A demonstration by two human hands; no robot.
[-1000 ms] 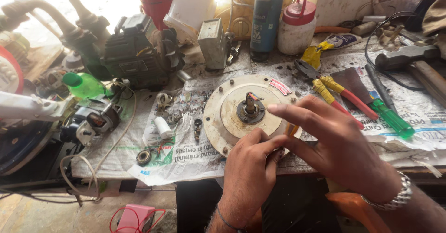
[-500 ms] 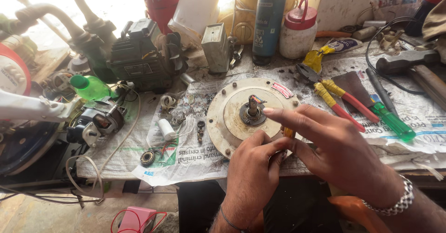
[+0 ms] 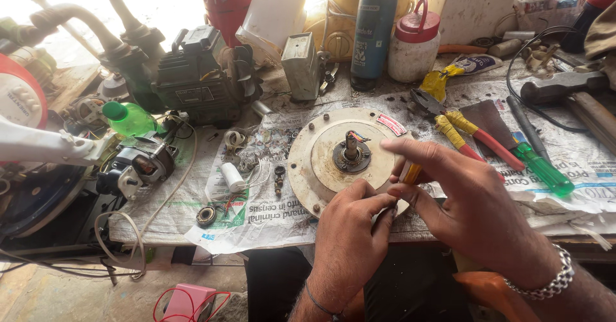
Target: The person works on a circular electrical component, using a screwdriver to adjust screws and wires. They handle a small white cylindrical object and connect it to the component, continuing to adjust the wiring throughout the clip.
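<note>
motor disc: round cream-coloured motor plate (image 3: 321,168) lying flat on the newspaper (image 3: 256,213) right at the front edge of the bench, short shaft (image 3: 351,145) sticking straight up from the middle with a few coloured wires beside it

left hand: the left hand (image 3: 350,242) comes up from below, fingertips curled in tight and pressed to the near-right rim of the disc, pinching something small there, can't make out what it is

right hand: the right hand (image 3: 465,206) sits just beside it, thumb and a finger closed on a thin tool with an orange-yellow handle (image 3: 410,173), index finger stretched out over the disc, tip of the tool hidden between the two hands; metal bracelet (image 3: 545,280) on the wrist

just right of the disc: pliers with yellow and red grips (image 3: 462,133), a green-handled screwdriver (image 3: 542,168), and a hammer (image 3: 564,91) further out

left of the disc: small white spool (image 3: 232,176), a bearing (image 3: 206,216), loose bits scattered on the paper

further left: a small wound motor (image 3: 138,165), a green bottle (image 3: 128,118)

back of the bench: dark pump motor (image 3: 192,78), dark spray bottle (image 3: 373,27), white jar with a red lid (image 3: 414,43)
</note>
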